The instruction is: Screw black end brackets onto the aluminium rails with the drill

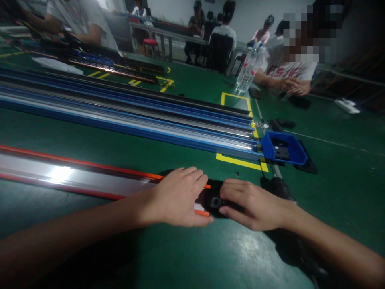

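Note:
My left hand [180,196] is closed over the right end of a long channel [99,182] with orange edges and a pale, shiny inside. Its thumb lies along the near orange edge. Just off that end, my right hand [249,202] grips a small black part [215,202] between thumb and fingers. The black part sits close to the channel's open end; whether the two touch, I cannot tell. My right fingers cover much of the part.
Long blue profiles [150,126] lie side by side beyond the channel. A blue bin [284,148] holding black parts stands at their right end. Plastic bottles [249,70] stand farther back, near a seated co-worker [288,72]. A black-handled tool [281,188] lies behind my right hand.

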`<action>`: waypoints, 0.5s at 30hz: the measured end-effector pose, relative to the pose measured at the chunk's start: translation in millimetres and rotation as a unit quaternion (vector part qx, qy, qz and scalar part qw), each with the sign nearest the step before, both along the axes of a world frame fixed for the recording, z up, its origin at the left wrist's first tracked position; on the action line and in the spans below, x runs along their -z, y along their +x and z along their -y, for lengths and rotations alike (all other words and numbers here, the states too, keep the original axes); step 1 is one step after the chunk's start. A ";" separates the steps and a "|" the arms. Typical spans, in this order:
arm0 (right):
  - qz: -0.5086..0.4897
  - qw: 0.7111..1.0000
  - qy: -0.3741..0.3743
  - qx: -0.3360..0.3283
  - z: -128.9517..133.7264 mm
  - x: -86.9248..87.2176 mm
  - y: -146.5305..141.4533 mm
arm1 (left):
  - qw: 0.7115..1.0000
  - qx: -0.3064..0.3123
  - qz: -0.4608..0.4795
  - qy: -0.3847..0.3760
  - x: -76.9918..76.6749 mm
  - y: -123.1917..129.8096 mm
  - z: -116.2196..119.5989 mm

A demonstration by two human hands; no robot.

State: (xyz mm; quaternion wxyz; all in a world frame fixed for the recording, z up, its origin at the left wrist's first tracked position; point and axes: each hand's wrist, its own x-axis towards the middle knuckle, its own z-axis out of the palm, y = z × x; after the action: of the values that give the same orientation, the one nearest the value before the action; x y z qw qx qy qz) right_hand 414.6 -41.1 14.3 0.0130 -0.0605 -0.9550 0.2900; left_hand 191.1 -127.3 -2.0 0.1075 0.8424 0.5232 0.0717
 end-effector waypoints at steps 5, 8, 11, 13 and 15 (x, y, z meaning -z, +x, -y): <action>-0.104 0.988 -0.101 0.049 -19.9 -6.1 17.7 | 0.999 -0.005 -0.023 -0.027 -4.0 0.3 -1.7; -0.137 0.970 -0.158 0.119 -25.3 -5.4 21.0 | 0.999 -0.006 -0.033 -0.039 -5.1 0.2 -2.1; -0.171 0.932 -0.217 0.233 -29.0 2.0 19.5 | 0.999 -0.001 -0.030 -0.033 -3.7 -0.6 -1.1; -0.192 0.894 -0.274 0.298 -32.3 8.6 17.9 | 0.999 0.001 -0.026 -0.027 -2.7 -1.0 -0.1; -0.202 0.857 -0.335 0.335 -36.3 14.2 17.0 | 0.999 -0.001 -0.027 -0.030 -2.8 -1.1 0.4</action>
State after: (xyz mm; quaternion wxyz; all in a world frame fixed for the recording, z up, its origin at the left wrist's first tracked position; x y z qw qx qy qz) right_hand 431.6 -4.8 0.1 0.2806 -0.3179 -0.6986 0.5763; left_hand 190.0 -127.6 0.8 0.1185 0.8399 0.5286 0.0337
